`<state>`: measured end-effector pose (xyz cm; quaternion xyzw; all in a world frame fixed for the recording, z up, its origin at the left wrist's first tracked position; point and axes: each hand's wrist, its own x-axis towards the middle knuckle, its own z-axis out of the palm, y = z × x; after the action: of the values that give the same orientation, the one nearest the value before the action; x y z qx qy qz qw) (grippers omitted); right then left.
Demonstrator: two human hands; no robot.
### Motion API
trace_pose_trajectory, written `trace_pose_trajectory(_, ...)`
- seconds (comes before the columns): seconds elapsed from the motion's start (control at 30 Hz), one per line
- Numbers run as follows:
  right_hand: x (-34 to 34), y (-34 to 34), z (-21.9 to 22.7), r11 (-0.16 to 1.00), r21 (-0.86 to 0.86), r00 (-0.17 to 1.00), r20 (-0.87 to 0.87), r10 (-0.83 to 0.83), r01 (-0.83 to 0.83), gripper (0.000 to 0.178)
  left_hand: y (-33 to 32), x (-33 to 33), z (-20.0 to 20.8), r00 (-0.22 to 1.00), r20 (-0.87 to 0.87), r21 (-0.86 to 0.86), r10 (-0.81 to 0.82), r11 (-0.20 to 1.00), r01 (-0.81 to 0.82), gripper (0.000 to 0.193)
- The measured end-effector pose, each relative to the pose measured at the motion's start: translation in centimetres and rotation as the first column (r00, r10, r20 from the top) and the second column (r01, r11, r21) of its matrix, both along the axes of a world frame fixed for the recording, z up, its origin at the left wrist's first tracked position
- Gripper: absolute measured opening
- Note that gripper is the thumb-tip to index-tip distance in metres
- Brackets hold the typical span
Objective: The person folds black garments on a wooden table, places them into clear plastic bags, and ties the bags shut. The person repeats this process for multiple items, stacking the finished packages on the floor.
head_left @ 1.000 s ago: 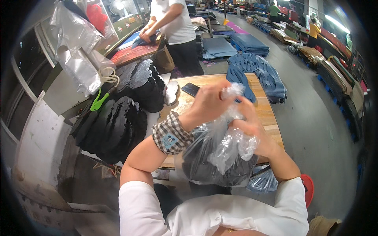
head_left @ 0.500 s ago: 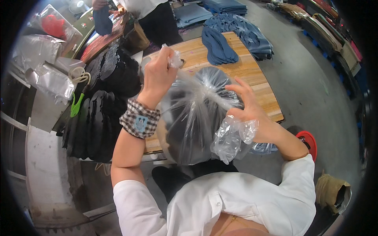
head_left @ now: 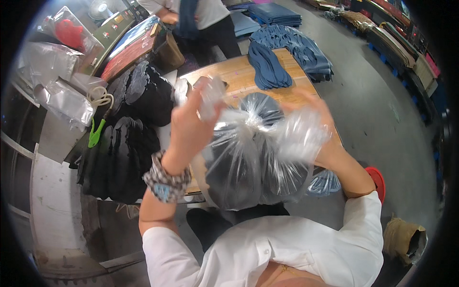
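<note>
A clear plastic bag (head_left: 234, 167) full of dark grey and black flat pieces stands at the near edge of the wooden table (head_left: 301, 79). Its mouth is drawn together into a knot-like twist in the middle. My left hand (head_left: 191, 119), smeared by motion, is closed round one gathered end of the bag, left of the twist. To the right, my right hand (head_left: 325, 126) is blurred too, with the other end of the plastic bunched in it; its fingertips are hard to make out. Beyond the bag lies a stack of blue insole-shaped pieces (head_left: 269, 67).
Stacks of black pieces (head_left: 119, 158) sit at the left beside green-handled snips (head_left: 97, 133) and loose plastic bags (head_left: 64, 103). More blue cut sheets (head_left: 301, 48) lie beyond the table. Another person (head_left: 205, 24) stands at the far side. A red round object (head_left: 376, 182) is low at right.
My hands have moved apart, drawing the bag's two ends outward, and the gathered middle looks tighter. The other person has shifted right with a blue piece.
</note>
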<state>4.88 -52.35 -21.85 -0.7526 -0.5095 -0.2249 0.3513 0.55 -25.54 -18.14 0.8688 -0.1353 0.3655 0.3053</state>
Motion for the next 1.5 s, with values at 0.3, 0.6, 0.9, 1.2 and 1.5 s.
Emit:
trace_pose_trajectory(0.3, 0.0, 4.9, 0.2, 0.963, 0.015, 0.744, -0.631, 0.218, -0.270, 0.043, -2.8, -4.0, 0.4, 0.896, 0.037, 0.195, -0.443, 0.882, 0.428, 0.028)
trace_pose_trajectory(0.6, 0.6, 6.6, -2.0, 0.956, 0.229, 0.965, -0.143, 0.222, -0.186, 0.033, -3.7, -2.6, 1.4, 0.974, -0.140, 0.606, -0.179, 0.762, 0.228, 0.082)
trace_pose_trajectory(0.9, -0.2, 6.1, -1.1, 0.964, 0.188, 0.865, -0.433, 0.254, -0.189, 0.029, -2.5, -4.0, 0.5, 0.941, -0.332, 0.486, -0.068, 0.842, 0.233, 0.030)
trace_pose_trajectory(1.2, 0.6, 5.0, 0.5, 0.940, 0.238, 0.840, -0.434, 0.327, -0.243, 0.034, -3.9, -5.8, 0.6, 0.593, -0.581, -0.453, -0.558, 0.827, 0.333, 0.033)
trace_pose_trajectory(1.5, 1.5, 6.0, 0.1, 0.992, 0.095, 0.958, 0.280, 0.056, -0.086, 0.035, -2.0, -0.3, 0.7, 0.904, -0.302, 0.286, -0.304, 0.875, 0.390, 0.052)
